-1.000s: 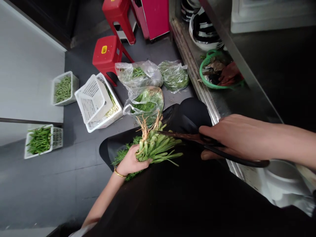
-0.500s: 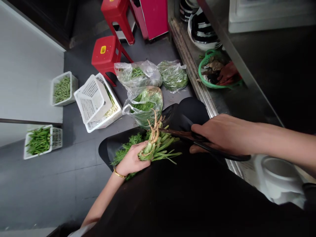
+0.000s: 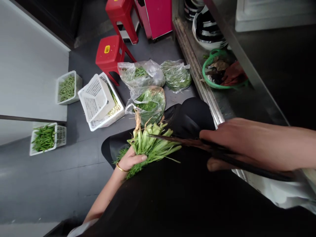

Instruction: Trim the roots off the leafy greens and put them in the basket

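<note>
My left hand is closed around a bunch of feathery greens that looks like dill or fennel. Pale stem ends fan out up and to the right, and a few brown roots stick up at the far left of the bunch. The leafy tops hang below my hand, over my lap. My right hand is wrapped round the handles of dark scissors. Their blades point left, with the tip in front of the stems; whether they touch them I cannot tell.
Plastic bags of greens lie on the floor ahead. White baskets with vegetables and red stools stand to the left and beyond. At right, a metal shelf carries a green colander and a white bowl.
The bunch has tilted and spread, so more stem ends face up and fewer roots show. My right hand and the scissors have moved down and to the right, nearer the camera.
</note>
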{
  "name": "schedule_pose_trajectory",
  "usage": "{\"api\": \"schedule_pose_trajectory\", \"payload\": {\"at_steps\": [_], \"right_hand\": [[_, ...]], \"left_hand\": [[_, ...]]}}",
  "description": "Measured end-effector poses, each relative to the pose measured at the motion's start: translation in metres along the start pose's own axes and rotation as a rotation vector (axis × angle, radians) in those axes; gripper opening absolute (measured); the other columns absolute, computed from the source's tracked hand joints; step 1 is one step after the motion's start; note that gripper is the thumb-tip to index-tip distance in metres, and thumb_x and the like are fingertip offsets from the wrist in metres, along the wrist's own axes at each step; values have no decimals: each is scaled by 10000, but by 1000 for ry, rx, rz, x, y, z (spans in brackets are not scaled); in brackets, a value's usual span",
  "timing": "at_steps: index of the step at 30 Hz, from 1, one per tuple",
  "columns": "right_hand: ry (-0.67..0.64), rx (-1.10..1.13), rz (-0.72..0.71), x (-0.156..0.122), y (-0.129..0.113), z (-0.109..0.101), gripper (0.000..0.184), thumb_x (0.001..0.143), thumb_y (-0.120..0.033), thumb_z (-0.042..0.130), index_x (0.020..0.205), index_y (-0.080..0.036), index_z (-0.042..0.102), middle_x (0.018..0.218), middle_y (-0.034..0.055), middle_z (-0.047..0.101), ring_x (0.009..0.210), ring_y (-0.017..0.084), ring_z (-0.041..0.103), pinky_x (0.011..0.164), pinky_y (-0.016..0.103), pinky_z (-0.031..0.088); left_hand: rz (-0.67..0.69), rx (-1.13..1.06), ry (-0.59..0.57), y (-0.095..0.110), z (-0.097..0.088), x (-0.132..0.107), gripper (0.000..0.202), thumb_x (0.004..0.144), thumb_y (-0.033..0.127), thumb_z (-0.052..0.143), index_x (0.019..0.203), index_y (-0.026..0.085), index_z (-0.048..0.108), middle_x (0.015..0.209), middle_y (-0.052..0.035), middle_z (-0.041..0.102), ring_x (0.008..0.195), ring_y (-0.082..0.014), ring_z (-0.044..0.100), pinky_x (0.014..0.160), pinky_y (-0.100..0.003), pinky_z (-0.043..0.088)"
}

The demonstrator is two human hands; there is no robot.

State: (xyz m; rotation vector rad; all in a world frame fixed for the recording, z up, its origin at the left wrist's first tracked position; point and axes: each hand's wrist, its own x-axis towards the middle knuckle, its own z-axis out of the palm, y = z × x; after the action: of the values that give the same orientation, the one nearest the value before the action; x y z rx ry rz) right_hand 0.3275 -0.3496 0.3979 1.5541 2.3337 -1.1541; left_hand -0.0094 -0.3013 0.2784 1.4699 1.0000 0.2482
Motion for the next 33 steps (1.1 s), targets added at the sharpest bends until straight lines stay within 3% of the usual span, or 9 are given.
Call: {"api": "schedule_pose_trajectory", "payload": {"at_steps": [3, 6, 14, 22, 25, 28, 33], "right_hand": [[-66, -41, -32, 11, -3, 6, 484, 843, -648, 362, 818, -207, 560, 601, 46, 620, 517, 186, 576, 463, 284, 274], [-19, -96, -43, 20, -5, 10, 484, 856, -643, 341, 839, -205, 548, 612, 58, 626, 545, 205, 594, 481, 292, 265], [-49, -183, 27, 23, -10, 6, 493, 842, -657, 352, 819, -205, 549, 580, 48, 625, 505, 204, 589, 468, 278, 238], [-82, -229, 68, 23, -12, 5, 513, 844, -659, 340, 769, -206, 567, 555, 48, 612, 465, 184, 569, 453, 283, 241], [-138, -175, 55, 21, -9, 2, 536, 853, -657, 308, 728, -205, 568, 570, 43, 606, 473, 171, 560, 452, 280, 262], [-196, -109, 51, 18, -6, 0, 542, 865, -649, 273, 721, -212, 561, 597, 38, 611, 487, 160, 553, 458, 271, 289], [-203, -136, 142, 11, -7, 6, 518, 847, -651, 314, 828, -208, 581, 604, 61, 629, 557, 218, 611, 483, 289, 324]], "left_hand": [[-44, -46, 80, -7, -1, -3, 537, 617, 509, 675, 1046, 187, 675, 1114, -98, 669, 1130, -343, 537, 1031, -474, 377], [-64, -48, 134, -12, -2, -7, 543, 637, 540, 644, 1053, 193, 674, 1137, -95, 658, 1192, -339, 492, 1084, -465, 308], [34, -13, 49, -6, -1, -6, 574, 704, 544, 593, 1147, 180, 630, 1154, -102, 644, 1222, -321, 467, 1085, -431, 300], [227, 301, -106, 12, 4, -2, 305, 835, 391, 468, 923, 149, 631, 849, -82, 634, 829, -236, 580, 825, -356, 461], [365, 420, -114, 13, 6, -2, 286, 845, 305, 464, 1051, 131, 561, 885, -85, 616, 783, -205, 574, 749, -317, 472], [468, 501, -113, 14, 8, -2, 432, 832, 229, 480, 1251, 136, 440, 976, -102, 613, 832, -204, 592, 745, -304, 481], [432, 635, -147, 23, 11, -4, 715, 779, 167, 462, 1442, 168, 195, 1021, -96, 606, 867, -213, 610, 742, -315, 496]]}}
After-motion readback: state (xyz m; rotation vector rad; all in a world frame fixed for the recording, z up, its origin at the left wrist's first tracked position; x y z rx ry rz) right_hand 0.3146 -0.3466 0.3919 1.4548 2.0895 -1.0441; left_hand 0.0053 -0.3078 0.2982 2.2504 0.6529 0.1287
